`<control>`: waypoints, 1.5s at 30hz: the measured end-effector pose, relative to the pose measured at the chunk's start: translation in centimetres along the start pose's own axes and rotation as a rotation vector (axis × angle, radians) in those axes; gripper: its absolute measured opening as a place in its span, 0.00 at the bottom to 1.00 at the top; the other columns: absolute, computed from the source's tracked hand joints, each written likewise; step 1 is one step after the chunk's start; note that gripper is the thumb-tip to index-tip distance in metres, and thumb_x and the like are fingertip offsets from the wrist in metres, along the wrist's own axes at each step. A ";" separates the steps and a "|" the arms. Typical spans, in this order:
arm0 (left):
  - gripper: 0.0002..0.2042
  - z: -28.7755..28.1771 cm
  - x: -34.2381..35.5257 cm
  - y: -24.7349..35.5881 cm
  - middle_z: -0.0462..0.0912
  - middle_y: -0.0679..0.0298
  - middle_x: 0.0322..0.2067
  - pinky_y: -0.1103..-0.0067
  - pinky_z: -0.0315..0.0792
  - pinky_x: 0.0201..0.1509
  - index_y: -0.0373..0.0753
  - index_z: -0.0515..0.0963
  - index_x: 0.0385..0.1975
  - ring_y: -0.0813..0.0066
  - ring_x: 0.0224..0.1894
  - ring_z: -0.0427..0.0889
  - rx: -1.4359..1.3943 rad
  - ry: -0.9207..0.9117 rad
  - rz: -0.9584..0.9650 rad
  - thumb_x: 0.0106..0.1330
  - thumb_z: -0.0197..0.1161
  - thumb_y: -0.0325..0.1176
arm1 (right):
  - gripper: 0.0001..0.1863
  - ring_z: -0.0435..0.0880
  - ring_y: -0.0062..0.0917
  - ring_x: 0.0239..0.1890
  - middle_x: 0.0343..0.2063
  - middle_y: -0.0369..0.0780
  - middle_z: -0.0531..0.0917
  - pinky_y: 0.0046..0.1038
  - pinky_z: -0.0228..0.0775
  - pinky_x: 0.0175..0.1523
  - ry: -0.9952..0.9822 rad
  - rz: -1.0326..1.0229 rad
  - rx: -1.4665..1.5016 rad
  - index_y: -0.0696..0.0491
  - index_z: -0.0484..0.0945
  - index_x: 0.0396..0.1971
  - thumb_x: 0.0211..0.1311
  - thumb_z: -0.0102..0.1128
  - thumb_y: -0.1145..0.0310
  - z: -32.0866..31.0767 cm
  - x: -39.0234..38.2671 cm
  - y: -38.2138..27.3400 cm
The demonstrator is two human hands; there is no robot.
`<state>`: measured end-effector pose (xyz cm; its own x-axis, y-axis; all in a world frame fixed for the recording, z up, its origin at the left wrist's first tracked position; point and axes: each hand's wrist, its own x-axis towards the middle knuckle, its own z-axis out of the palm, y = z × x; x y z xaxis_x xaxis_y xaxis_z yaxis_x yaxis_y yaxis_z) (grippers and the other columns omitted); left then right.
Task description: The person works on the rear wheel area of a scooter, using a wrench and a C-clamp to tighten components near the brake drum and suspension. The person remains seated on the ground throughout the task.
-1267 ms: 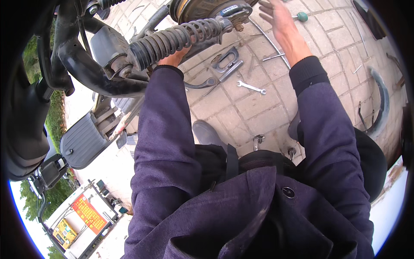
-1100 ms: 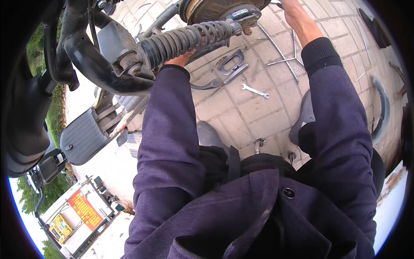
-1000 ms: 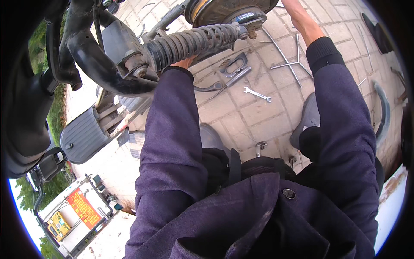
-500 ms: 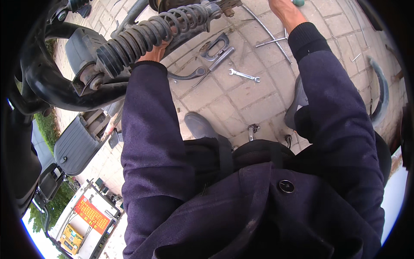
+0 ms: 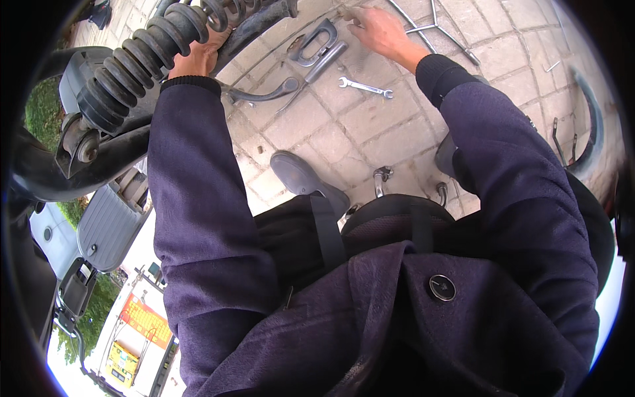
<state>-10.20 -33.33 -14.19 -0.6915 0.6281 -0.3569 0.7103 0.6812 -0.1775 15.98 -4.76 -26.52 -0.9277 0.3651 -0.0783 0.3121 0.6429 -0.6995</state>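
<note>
My left hand (image 5: 200, 58) reaches in beside the coil-spring shock absorber (image 5: 135, 69) of a vehicle, next to a dark tube (image 5: 261, 26). The spring and tube hide its fingers, so its grip does not show. Farther right, my right hand (image 5: 382, 33) hovers over the paving, open, with its fingers stretched to the left; I make out nothing in it. An open-ended wrench (image 5: 366, 87) lies on the bricks below the right hand. Just left of that hand are a grey loop-shaped part (image 5: 313, 45) and a grey metal tube (image 5: 324, 64).
A dark curved lever (image 5: 264, 94) lies near my left cuff. Beyond the right wrist rests a three-armed socket wrench (image 5: 436, 26). At the right edge is a curved grey strip (image 5: 591, 122). The vehicle's black frame (image 5: 79, 169) fills the left side. My grey shoe (image 5: 301, 173) stands on the paving.
My right hand has come left and down, away from a small green thing at the top edge. The view has shifted; the shock absorber now sits farther left, with my left hand still beside it.
</note>
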 end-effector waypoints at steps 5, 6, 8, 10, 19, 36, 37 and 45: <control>0.14 -1.1 -0.1 2.1 0.87 0.53 0.43 0.62 0.80 0.44 0.45 0.82 0.53 0.58 0.42 0.87 -0.201 0.053 0.011 0.70 0.60 0.38 | 0.11 0.82 0.48 0.41 0.36 0.50 0.83 0.50 0.70 0.53 0.036 -0.395 -0.217 0.52 0.81 0.41 0.59 0.59 0.69 0.1 2.7 -0.4; 0.14 -1.3 -0.2 2.4 0.87 0.54 0.43 0.63 0.80 0.44 0.45 0.82 0.53 0.59 0.42 0.86 -0.250 0.063 0.010 0.70 0.60 0.38 | 0.10 0.82 0.48 0.41 0.36 0.50 0.83 0.50 0.70 0.54 0.051 -0.394 -0.178 0.52 0.81 0.40 0.59 0.59 0.69 0.5 3.1 -0.6; 0.14 -1.7 -0.3 3.1 0.87 0.54 0.42 0.63 0.79 0.44 0.44 0.82 0.52 0.60 0.41 0.86 -0.344 0.075 0.010 0.69 0.61 0.38 | 0.09 0.82 0.48 0.41 0.36 0.49 0.83 0.50 0.69 0.55 0.089 -0.394 -0.111 0.51 0.81 0.39 0.59 0.59 0.68 1.4 3.9 -0.9; 0.14 -2.1 -0.4 3.6 0.88 0.55 0.42 0.64 0.79 0.45 0.44 0.83 0.51 0.60 0.41 0.86 -0.432 0.079 0.005 0.68 0.62 0.38 | 0.09 0.82 0.46 0.41 0.37 0.48 0.83 0.49 0.70 0.54 0.022 -0.395 -0.149 0.52 0.81 0.39 0.59 0.59 0.68 1.9 4.6 -0.8; 0.14 -5.1 -0.6 5.6 0.89 0.57 0.39 0.68 0.78 0.46 0.41 0.86 0.48 0.64 0.39 0.86 -0.768 0.033 -0.008 0.66 0.67 0.38 | 0.21 0.83 0.40 0.54 0.50 0.46 0.85 0.42 0.70 0.62 -0.063 -0.301 -0.233 0.53 0.80 0.54 0.69 0.58 0.55 6.3 8.8 -4.3; 0.16 -11.2 -0.5 10.4 0.90 0.59 0.37 0.78 0.77 0.43 0.29 0.86 0.46 0.80 0.34 0.82 -1.359 -0.207 -0.259 0.62 0.76 0.32 | 0.18 0.84 0.38 0.50 0.47 0.45 0.86 0.40 0.73 0.57 -0.018 -0.105 -0.011 0.54 0.81 0.51 0.68 0.59 0.59 8.6 8.5 -4.2; 0.17 -11.6 -0.7 10.6 0.90 0.60 0.39 0.79 0.77 0.44 0.28 0.85 0.49 0.81 0.35 0.83 -1.454 -0.235 -0.232 0.63 0.75 0.31 | 0.18 0.84 0.38 0.50 0.47 0.45 0.86 0.40 0.74 0.57 -0.015 -0.105 -0.006 0.54 0.81 0.51 0.68 0.59 0.59 8.6 8.7 -4.1; 0.14 -10.5 0.1 9.7 0.89 0.58 0.39 0.78 0.78 0.43 0.25 0.83 0.49 0.80 0.36 0.83 -1.426 -0.287 -0.193 0.67 0.69 0.25 | 0.16 0.84 0.37 0.48 0.46 0.44 0.86 0.39 0.75 0.54 0.016 -0.090 0.048 0.54 0.82 0.49 0.68 0.60 0.60 8.7 9.8 -3.4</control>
<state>-4.77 -22.73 -6.34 -0.5878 0.5079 -0.6297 -0.2350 0.6376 0.7336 4.05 -9.25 -31.09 -0.9480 0.3182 -0.0027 0.2171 0.6406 -0.7366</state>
